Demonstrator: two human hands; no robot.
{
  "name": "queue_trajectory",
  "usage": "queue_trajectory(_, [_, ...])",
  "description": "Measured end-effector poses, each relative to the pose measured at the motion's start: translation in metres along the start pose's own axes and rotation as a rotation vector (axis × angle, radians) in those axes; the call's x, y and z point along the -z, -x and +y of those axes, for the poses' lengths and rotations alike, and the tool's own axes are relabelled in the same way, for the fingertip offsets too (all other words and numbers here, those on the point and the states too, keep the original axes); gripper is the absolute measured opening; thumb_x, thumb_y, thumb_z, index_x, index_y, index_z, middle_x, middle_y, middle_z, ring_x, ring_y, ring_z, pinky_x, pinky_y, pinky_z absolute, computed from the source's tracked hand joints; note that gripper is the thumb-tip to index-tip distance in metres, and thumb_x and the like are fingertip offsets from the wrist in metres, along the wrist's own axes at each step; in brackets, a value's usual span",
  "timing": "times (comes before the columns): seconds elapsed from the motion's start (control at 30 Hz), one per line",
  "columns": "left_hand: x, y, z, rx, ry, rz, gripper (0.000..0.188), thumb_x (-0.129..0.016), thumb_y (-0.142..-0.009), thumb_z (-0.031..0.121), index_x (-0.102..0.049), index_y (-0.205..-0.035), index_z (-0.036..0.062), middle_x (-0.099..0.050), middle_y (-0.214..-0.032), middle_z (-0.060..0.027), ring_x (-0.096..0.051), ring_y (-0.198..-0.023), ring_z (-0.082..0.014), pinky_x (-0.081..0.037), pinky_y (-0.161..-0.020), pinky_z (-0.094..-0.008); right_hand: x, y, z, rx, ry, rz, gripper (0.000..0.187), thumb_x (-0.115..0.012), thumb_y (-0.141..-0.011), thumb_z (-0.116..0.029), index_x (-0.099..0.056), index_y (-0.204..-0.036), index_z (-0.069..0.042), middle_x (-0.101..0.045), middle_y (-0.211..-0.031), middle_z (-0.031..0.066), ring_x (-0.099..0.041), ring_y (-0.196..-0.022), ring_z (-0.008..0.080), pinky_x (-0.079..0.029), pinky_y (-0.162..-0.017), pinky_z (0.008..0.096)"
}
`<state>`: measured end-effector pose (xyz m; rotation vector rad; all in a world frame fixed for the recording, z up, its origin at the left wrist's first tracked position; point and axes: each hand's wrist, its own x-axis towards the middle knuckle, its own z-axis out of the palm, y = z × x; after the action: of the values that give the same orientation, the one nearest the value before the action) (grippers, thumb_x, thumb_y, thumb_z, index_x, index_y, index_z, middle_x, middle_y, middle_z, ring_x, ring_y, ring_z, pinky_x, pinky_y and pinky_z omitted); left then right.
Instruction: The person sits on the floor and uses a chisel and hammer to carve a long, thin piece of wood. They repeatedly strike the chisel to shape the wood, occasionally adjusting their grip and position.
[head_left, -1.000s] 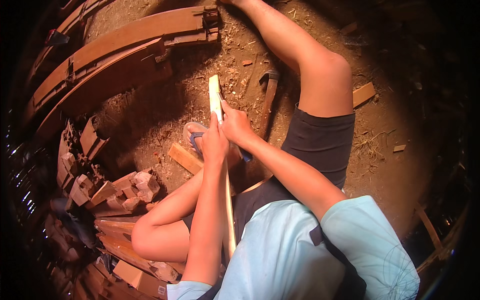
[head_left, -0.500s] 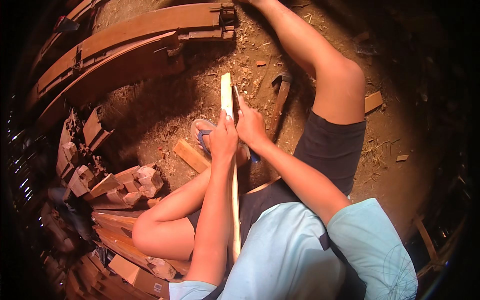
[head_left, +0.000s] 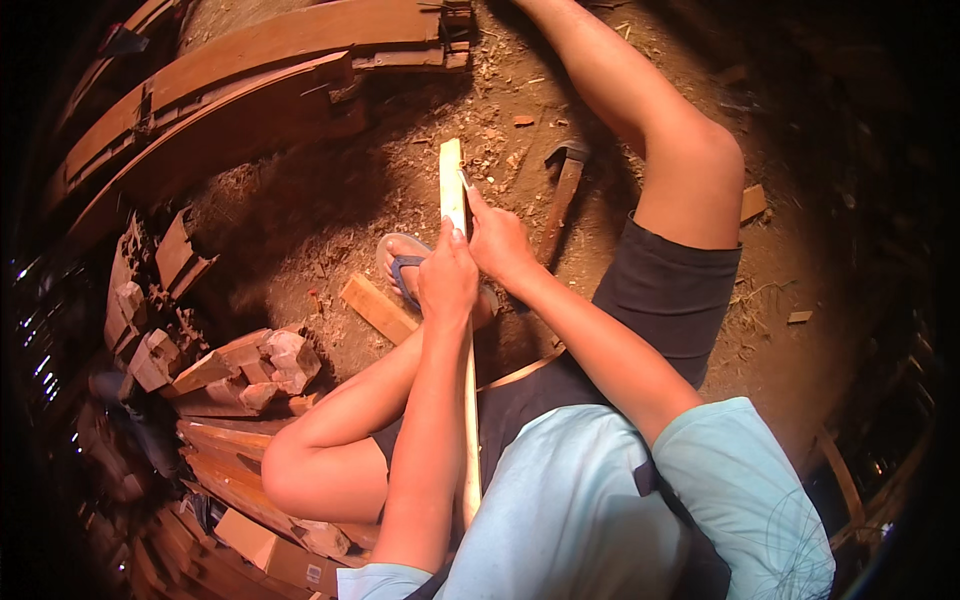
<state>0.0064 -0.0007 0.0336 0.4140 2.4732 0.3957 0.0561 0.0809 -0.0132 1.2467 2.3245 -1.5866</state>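
A long, pale wooden strip point(head_left: 452, 185) runs away from my body, its near end against my shirt. My left hand point(head_left: 448, 280) is closed around it about midway, thumb along its top. Just right of it, my right hand point(head_left: 499, 243) is closed on a slim knife point(head_left: 464, 179), the forefinger stretched along it. Only a short length of blade shows, set against the strip's right edge near the far end; its handle is hidden in the hand.
A tool with a dark metal head and wooden handle point(head_left: 566, 190) lies right of my hands. Beside my sandalled foot point(head_left: 408, 268) is a wood block point(head_left: 378, 309). Long boards point(head_left: 290, 45) lie far left, broken wood pieces point(head_left: 245, 370) nearer. Shavings litter the dirt floor.
The knife and my right hand have shifted slightly back toward me along the strip. My left hand keeps its hold, and the whole view has moved a little.
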Motion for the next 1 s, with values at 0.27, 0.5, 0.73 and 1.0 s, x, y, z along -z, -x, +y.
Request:
queue_trajectory(0.27, [-0.011, -0.034, -0.028, 0.017, -0.065, 0.060, 0.046, -0.031, -0.101, 0.042, -0.053, -0.136, 0.0236, -0.043, -0.127, -0.0443, -0.035, -0.127, -0.0574, -0.024, -0.108, -0.0588, -0.013, -0.025, -0.016, 0.016, -0.025, 0.009, 0.058, -0.062, -0.087, -0.027, -0.043, -0.137, -0.003, -0.064, -0.083, 0.0232, -0.064, -0.080, 0.0425, -0.050, -0.072, 0.0507])
queue_trajectory(0.5, [-0.012, -0.034, -0.035, 0.015, 0.005, 0.037, 0.046, -0.032, -0.100, 0.044, -0.052, -0.137, 0.0249, -0.046, -0.127, -0.0410, -0.037, -0.126, -0.0565, -0.026, -0.108, -0.0571, -0.022, -0.025, -0.010, 0.078, 0.104, 0.065, 0.062, -0.062, -0.087, -0.026, -0.039, -0.140, -0.005, -0.061, -0.084, 0.0231, -0.062, -0.079, 0.0436, -0.050, -0.073, 0.0508])
queue_trajectory(0.73, [-0.012, -0.035, -0.031, 0.049, -0.031, 0.036, 0.044, -0.033, -0.100, 0.042, -0.050, -0.138, 0.0282, -0.042, -0.132, -0.0413, -0.037, -0.126, -0.0562, -0.024, -0.108, -0.0584, -0.015, -0.040, -0.012, 0.020, -0.172, 0.011, 0.059, -0.061, -0.088, -0.025, -0.043, -0.140, -0.006, -0.063, -0.084, 0.0285, -0.066, -0.081, 0.0386, -0.051, -0.075, 0.0477])
queue_trajectory(1.0, [-0.011, -0.032, -0.026, -0.019, -0.147, 0.117, 0.045, -0.035, -0.099, 0.039, -0.057, -0.132, 0.0163, -0.063, -0.108, -0.0286, -0.058, -0.108, -0.0437, -0.041, -0.098, -0.0491, -0.009, -0.078, -0.011, 0.052, 0.237, -0.003, 0.048, -0.049, -0.090, -0.013, -0.044, -0.137, -0.017, -0.065, -0.093, 0.0229, -0.064, -0.088, 0.0411, -0.053, -0.076, 0.0502])
